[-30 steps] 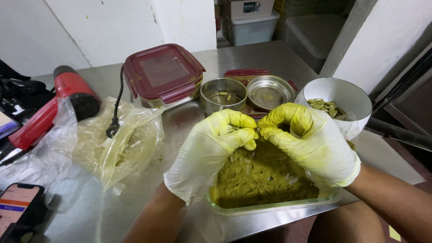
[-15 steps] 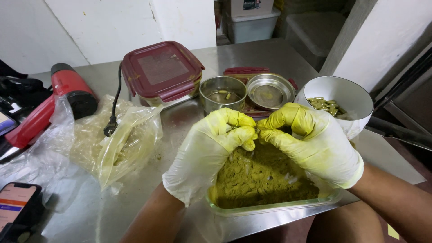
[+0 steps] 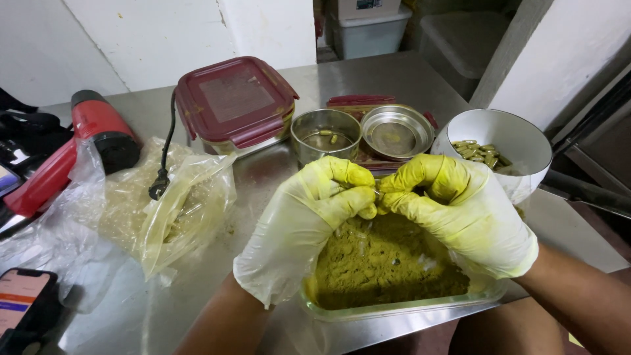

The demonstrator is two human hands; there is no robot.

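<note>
I see both hands, the left hand (image 3: 309,223) and the right hand (image 3: 460,210), pinching a small capsule (image 3: 378,192) between their fingertips (long axis seemingly left-right), directly above the powder-filled glass dish (image 3: 394,307).

Fingers (image 3: 368,197) marginally closer together

Brushed steel worktop (image 3: 420,79), scuffed and reflective, runs back to a white painted wall (image 3: 158,33) with small marks and a vertical seam. Gap behind it, dimmer: a pale lidded storage bin (image 3: 371,29) and a grey box (image 3: 460,39) on the floor. White wall panel (image 3: 578,46) on the right, dark metal frame (image 3: 591,131) below it. Light even, soft.
</note>
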